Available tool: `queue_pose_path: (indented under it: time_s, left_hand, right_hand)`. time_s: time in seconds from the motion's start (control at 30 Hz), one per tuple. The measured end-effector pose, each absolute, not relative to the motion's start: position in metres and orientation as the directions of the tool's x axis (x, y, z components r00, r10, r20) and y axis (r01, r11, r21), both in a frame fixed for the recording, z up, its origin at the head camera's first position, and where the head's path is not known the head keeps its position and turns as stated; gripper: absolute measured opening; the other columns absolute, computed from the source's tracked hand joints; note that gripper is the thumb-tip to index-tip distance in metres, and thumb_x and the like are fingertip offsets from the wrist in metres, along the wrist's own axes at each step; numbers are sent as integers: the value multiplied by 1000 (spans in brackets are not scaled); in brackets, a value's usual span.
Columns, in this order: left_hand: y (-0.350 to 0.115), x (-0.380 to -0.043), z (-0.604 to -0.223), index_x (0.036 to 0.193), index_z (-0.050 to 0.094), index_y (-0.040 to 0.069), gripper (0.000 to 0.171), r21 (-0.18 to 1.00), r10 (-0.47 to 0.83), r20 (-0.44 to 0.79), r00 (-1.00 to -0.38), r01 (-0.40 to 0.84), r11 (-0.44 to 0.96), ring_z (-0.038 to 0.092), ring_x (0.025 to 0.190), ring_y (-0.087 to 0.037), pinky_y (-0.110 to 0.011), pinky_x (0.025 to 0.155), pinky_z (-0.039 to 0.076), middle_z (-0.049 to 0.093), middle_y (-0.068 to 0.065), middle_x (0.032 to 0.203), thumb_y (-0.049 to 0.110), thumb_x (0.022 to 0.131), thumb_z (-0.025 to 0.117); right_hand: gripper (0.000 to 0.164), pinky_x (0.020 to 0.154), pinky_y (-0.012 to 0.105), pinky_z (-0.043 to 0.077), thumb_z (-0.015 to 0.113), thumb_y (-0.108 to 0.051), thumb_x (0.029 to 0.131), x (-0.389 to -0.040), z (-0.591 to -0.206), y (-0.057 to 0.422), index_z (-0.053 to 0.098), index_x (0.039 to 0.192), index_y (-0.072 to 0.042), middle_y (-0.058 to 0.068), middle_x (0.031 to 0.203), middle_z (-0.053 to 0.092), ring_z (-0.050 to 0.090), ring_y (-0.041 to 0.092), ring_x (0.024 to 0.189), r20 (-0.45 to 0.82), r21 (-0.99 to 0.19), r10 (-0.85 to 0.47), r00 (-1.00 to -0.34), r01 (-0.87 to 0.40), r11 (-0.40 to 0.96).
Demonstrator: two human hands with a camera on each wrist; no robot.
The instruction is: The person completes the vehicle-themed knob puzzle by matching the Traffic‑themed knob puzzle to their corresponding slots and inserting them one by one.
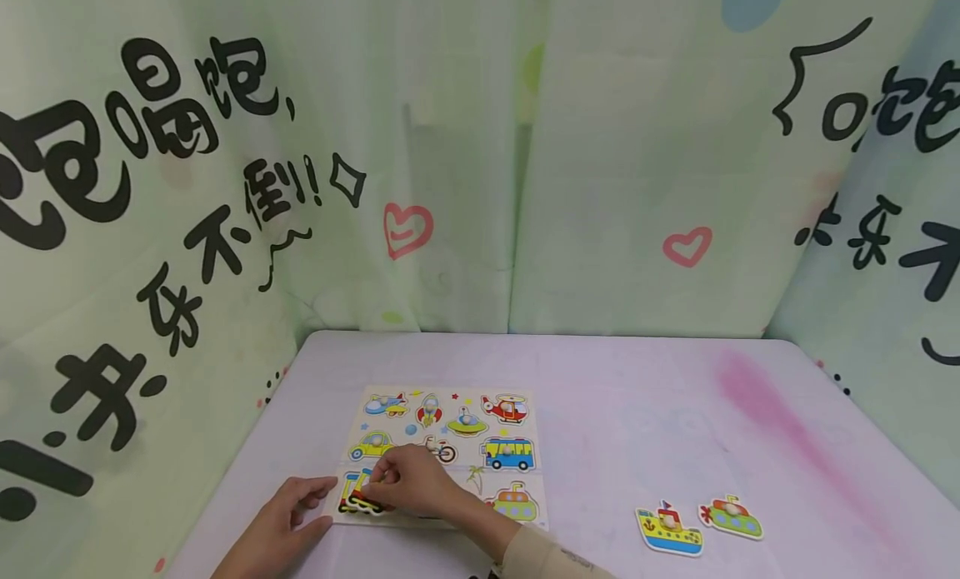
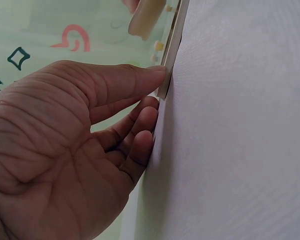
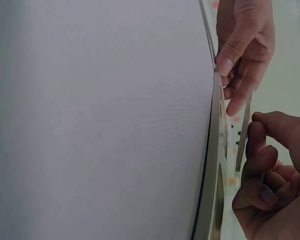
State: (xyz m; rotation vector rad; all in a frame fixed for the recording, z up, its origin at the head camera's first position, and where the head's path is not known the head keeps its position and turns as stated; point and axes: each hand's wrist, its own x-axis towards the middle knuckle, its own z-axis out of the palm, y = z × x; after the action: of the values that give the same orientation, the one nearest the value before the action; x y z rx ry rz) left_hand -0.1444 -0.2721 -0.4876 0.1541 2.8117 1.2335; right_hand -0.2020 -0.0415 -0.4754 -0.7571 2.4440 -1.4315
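Note:
My right hand pinches a train puzzle piece between thumb and fingertips, over the lower left of the puzzle board. In the right wrist view the piece appears edge-on, tilted and raised off the board. A printed train shape shows partly behind it. My left hand is at the board's lower left corner, its thumb and index fingertip at the edge. In the left wrist view the thumb of the left hand touches the board's corner, with the other fingers loosely bent.
A boat piece and a submarine piece lie on the white table to the right. Pictures of vehicles fill the board, including a bus and a helicopter. A printed curtain surrounds the table's back and sides.

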Motion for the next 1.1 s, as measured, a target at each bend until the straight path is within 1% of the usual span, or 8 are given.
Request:
queue_pose_path:
  time_s: [0.17,0.3,0.4,0.63,0.87,1.1]
  left_hand:
    - [-273,-145,-487,135,61,7,48,738,139,-13,-990,84,669,51,99,-6,-24,82,46,59,0,121,14,90,78]
    - [-274,-145,-488,135,61,7,49,738,144,-9,-990,90,668,51,100,-6,-24,82,46,59,0,122,14,90,78]
    - [-275,-145,-489,135,61,7,49,740,153,-1,-988,102,664,52,100,-5,-24,82,46,59,-1,123,14,90,78]
    - [-275,-142,-490,133,62,7,47,736,176,61,-983,163,657,52,100,-3,-24,82,46,60,-2,122,13,89,78]
    - [-275,-142,-489,133,62,7,48,736,178,79,-981,178,653,54,100,-5,-25,82,47,61,-2,122,11,89,79]
    - [-274,-141,-490,132,63,7,47,735,168,91,-982,180,653,53,98,-3,-24,82,46,61,-1,120,10,88,80]
  right_hand:
    - [16,52,17,37,79,-20,90,-203,-475,-46,69,80,-12,-11,54,58,50,0,47,54,-849,-549,-834,-328,415]
    - [16,55,17,38,79,-19,90,-205,-475,-50,69,80,-13,-12,54,59,50,0,49,53,-828,-556,-829,-348,439]
    - [16,57,17,38,79,-20,89,-206,-475,-55,69,79,-13,-13,55,57,49,-1,50,67,-792,-558,-827,-384,475]
    - [17,55,16,35,80,-21,87,-207,-473,-63,69,77,-14,-14,59,52,44,-3,56,79,-722,-557,-826,-433,540]
    - [18,55,17,35,81,-20,87,-208,-472,-69,68,76,-14,-14,60,54,45,-2,57,52,-711,-536,-843,-408,573]
    - [17,56,18,36,81,-20,86,-206,-472,-71,68,77,-15,-13,61,54,46,0,57,43,-696,-522,-852,-400,596]
